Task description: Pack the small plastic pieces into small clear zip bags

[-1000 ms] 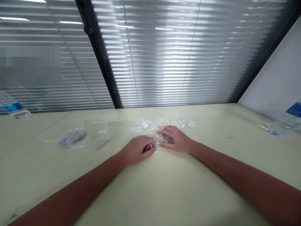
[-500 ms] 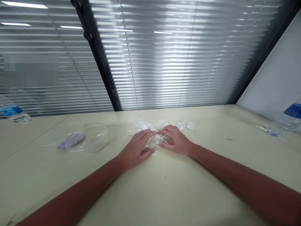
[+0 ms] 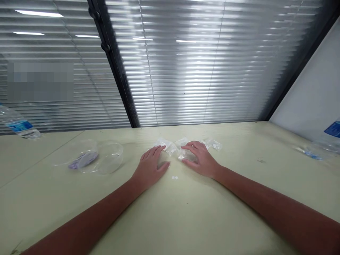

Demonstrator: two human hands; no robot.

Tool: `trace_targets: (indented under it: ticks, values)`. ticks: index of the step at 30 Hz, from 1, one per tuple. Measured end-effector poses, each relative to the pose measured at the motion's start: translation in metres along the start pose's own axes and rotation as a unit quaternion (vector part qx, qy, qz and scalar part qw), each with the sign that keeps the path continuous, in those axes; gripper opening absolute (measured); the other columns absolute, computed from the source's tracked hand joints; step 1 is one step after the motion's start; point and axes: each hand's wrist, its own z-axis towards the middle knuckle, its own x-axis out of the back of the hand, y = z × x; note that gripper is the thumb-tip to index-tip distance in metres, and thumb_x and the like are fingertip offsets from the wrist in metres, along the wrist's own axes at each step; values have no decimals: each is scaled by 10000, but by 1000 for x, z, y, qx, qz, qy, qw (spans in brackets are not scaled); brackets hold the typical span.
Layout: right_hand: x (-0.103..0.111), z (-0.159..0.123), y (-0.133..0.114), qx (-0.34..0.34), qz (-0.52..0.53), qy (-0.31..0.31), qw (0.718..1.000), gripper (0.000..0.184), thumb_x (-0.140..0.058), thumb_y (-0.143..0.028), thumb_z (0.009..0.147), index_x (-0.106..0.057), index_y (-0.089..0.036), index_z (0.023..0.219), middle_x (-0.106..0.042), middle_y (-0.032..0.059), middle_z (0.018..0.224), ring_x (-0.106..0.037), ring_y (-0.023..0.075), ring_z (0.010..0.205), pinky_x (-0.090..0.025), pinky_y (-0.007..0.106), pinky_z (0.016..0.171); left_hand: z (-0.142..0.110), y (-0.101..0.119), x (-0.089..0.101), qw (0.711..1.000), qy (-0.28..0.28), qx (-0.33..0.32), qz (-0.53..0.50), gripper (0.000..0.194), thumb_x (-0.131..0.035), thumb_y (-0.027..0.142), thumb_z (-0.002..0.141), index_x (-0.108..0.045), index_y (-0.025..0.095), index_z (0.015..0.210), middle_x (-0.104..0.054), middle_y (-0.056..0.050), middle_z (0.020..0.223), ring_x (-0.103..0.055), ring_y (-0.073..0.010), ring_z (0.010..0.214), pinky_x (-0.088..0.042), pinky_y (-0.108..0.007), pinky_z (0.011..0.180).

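Note:
Several small clear plastic bags (image 3: pixel 170 147) with white bits in them lie in a loose row on the cream table. My left hand (image 3: pixel 149 164) rests at the left end of the row, thumb and fingers apart, with nothing seen in it. Beside the bags on the right, my right hand (image 3: pixel 200 159) has its thumb and fingers spread around one clear bag (image 3: pixel 186 154); whether it touches the bag, I cannot tell. Between the hands and nearer to me are small white pieces (image 3: pixel 174 177) on the table.
Left on the table (image 3: pixel 170 219) are clear round plastic containers (image 3: pixel 110 157) and a purple item (image 3: pixel 83 160) among them. A water bottle (image 3: pixel 20 124) is at the far left, another bottle (image 3: pixel 332 131) at the right edge. Blinds (image 3: pixel 186 71) rise behind the table.
My left hand has moved left, away from my right hand, and the small white pieces show fully. My right hand stays by the bags. The view has shifted slightly.

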Motion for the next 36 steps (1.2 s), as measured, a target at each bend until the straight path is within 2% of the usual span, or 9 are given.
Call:
trace_targets:
  ticks: [8,12,15,18,22,25,28,31,36]
  values:
    - [-1,0,2,3,10,-25,1000,336,-689,-333,958,-644,-299,1289,-665,69,1230,-609,266,1188,-437,464,1064,0,7,7,997,-10,-47,-62,604,-598,382,970,-400,269,1529,-497,-79,1551,-454,-282,1445,-391,-465,1208]
    - [-5,-1,5,-15,-18,-40,999,315,-689,-315,936,-662,-287,1249,-669,71,1243,-602,274,1211,-407,488,1094,1,1,5,999,-19,17,-23,553,-602,431,952,-478,254,1461,-559,-85,1494,-472,-323,1419,-343,-540,1210]
    - [-7,-2,11,-76,-71,-13,994,286,-636,-256,935,-670,-266,1219,-674,76,1220,-601,285,1195,-394,512,1082,3,-7,5,997,-43,63,-14,569,-591,477,947,-495,224,1447,-582,-102,1479,-485,-337,1410,-331,-552,1206]
    - [-7,-3,18,-142,-102,13,985,305,-562,-213,941,-659,-250,1229,-665,97,1223,-592,299,1195,-398,528,1050,5,-15,6,994,-25,102,-13,655,-589,496,943,-433,192,1501,-569,-131,1503,-472,-334,1431,-292,-543,1229]
    - [-7,-2,22,-163,-84,20,983,285,-548,-256,951,-655,-260,1216,-662,95,1246,-585,305,1220,-395,534,1055,8,-20,7,991,-3,137,-9,735,-631,530,899,-414,191,1514,-622,-132,1432,-508,-347,1400,-299,-544,1223]
    - [-7,-2,21,-147,-82,33,985,291,-574,-297,951,-652,-267,1230,-651,93,1284,-576,308,1251,-387,536,1080,9,-22,8,993,-8,114,-26,655,-621,476,901,-464,211,1479,-677,-99,1328,-580,-334,1316,-377,-525,1177]
    - [-6,-1,18,-116,-74,33,990,297,-592,-321,953,-653,-265,1238,-636,98,1318,-563,311,1283,-383,538,1103,8,-21,9,997,-14,53,-46,436,-587,361,916,-604,242,1335,-707,-65,1227,-621,-300,1233,-446,-486,1119]
    - [-5,-1,15,-80,-49,21,995,286,-597,-314,960,-657,-267,1236,-626,101,1332,-549,304,1311,-388,528,1120,7,-18,10,999,-16,4,-45,305,-566,302,936,-691,274,1213,-686,-59,1256,-592,-285,1258,-445,-485,1126]
    - [-2,-2,8,-35,-22,3,999,284,-613,-282,959,-656,-287,1240,-614,96,1352,-545,303,1323,-417,524,1117,3,-15,11,998,-32,-46,-18,472,-576,422,1001,-569,352,1468,-504,-74,1562,-399,-335,1490,-356,-599,1206]
